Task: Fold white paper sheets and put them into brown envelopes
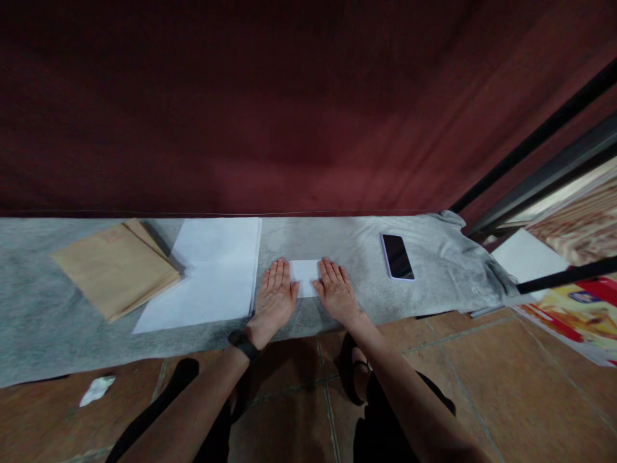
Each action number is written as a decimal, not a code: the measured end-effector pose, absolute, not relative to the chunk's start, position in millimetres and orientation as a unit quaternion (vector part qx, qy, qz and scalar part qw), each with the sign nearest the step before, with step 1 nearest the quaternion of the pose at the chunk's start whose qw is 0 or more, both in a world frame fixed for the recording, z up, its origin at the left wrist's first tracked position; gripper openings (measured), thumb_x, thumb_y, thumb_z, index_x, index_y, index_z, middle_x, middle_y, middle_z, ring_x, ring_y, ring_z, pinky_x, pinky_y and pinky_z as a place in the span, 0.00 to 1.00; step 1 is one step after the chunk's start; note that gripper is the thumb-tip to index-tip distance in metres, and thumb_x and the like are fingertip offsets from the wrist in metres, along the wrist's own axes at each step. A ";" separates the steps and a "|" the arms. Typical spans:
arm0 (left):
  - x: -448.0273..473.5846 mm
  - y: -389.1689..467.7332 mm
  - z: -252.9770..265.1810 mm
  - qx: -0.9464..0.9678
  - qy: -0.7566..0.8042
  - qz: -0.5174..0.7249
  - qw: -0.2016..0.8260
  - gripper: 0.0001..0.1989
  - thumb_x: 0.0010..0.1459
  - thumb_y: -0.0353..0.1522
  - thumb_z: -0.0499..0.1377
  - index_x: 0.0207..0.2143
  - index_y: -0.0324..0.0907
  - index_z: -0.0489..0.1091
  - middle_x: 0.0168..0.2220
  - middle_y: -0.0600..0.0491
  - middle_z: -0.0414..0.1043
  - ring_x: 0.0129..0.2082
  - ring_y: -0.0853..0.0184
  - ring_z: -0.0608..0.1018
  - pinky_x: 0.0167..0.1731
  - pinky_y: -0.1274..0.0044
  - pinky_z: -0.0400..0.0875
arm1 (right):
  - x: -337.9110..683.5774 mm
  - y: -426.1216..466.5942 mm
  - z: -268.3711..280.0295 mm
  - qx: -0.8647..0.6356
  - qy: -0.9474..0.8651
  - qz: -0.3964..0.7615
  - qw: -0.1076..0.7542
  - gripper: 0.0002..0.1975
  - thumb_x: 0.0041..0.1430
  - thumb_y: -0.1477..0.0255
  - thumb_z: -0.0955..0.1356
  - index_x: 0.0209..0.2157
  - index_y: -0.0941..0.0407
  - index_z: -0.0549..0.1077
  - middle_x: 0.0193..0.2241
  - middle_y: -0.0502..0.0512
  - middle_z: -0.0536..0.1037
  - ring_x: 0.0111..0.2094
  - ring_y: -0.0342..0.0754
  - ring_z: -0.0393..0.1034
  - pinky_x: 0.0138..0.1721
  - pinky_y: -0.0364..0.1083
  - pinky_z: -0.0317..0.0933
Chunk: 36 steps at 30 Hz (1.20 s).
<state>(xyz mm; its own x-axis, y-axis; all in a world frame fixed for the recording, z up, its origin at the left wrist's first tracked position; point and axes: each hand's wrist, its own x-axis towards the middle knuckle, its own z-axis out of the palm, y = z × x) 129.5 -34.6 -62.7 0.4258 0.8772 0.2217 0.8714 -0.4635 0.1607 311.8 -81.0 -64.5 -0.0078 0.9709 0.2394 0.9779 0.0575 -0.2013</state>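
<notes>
A small white strip of paper [304,278], perhaps folded, lies on the grey cloth in front of me. My left hand [276,296] rests flat over its left end, fingers stretched out and pointing away from me. Over the right end lies my right hand [337,290], also flat with its fingers extended. The middle of the paper shows between my two thumbs; its ends are hidden under the hands. Just left of my left hand is a stack of large white paper sheets [216,276].
Brown envelopes [116,267] overlap the sheets at the left. A phone [398,257] lies to the right on the grey cloth [347,235]. Dark red fabric [289,128] hangs behind. A crumpled white scrap [97,390] is on the tiled floor, and a printed carton [578,315] stands far right.
</notes>
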 end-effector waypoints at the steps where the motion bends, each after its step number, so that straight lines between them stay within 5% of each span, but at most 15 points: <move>1: 128.9 -34.7 -63.4 0.843 0.518 0.141 0.011 0.31 0.69 0.37 0.43 0.68 0.28 0.52 0.69 0.36 0.53 0.71 0.55 0.55 0.68 0.61 0.52 | 313.0 -81.5 -64.8 -0.688 -0.708 -0.013 0.157 0.29 0.74 0.62 0.56 0.69 0.62 0.56 0.68 0.64 0.58 0.69 0.57 0.52 0.68 0.59 0.48; 14: 123.6 -44.0 -58.9 0.823 0.547 0.153 -0.005 0.31 0.68 0.36 0.45 0.67 0.25 0.54 0.69 0.33 0.53 0.71 0.51 0.54 0.68 0.58 0.52 | 325.1 -85.0 -68.3 -0.698 -0.700 -0.026 0.152 0.28 0.73 0.64 0.56 0.69 0.63 0.57 0.68 0.64 0.59 0.69 0.59 0.53 0.67 0.59 0.49; 20: 137.6 -57.8 -49.8 0.875 0.458 0.151 0.025 0.29 0.69 0.33 0.43 0.68 0.29 0.53 0.71 0.39 0.51 0.72 0.57 0.52 0.69 0.62 0.53 | 324.7 -84.4 -67.4 -0.700 -0.699 -0.021 0.147 0.28 0.73 0.64 0.56 0.68 0.63 0.57 0.68 0.64 0.58 0.69 0.58 0.53 0.67 0.59 0.48; 29: 133.6 -63.6 -62.9 0.882 0.453 0.132 0.020 0.33 0.69 0.42 0.47 0.68 0.28 0.51 0.70 0.35 0.51 0.72 0.53 0.53 0.68 0.60 0.55 | 328.6 -86.7 -64.3 -0.707 -0.695 -0.019 0.125 0.27 0.73 0.67 0.57 0.69 0.62 0.57 0.69 0.62 0.57 0.69 0.58 0.52 0.68 0.58 0.48; 36: 131.3 -68.4 -55.9 0.893 0.433 0.120 -0.001 0.32 0.69 0.44 0.49 0.69 0.36 0.54 0.71 0.38 0.48 0.72 0.51 0.51 0.68 0.57 0.52 | 324.5 -90.6 -50.5 -0.663 -0.730 0.021 0.166 0.29 0.74 0.66 0.53 0.70 0.64 0.52 0.70 0.64 0.54 0.71 0.53 0.48 0.69 0.57 0.48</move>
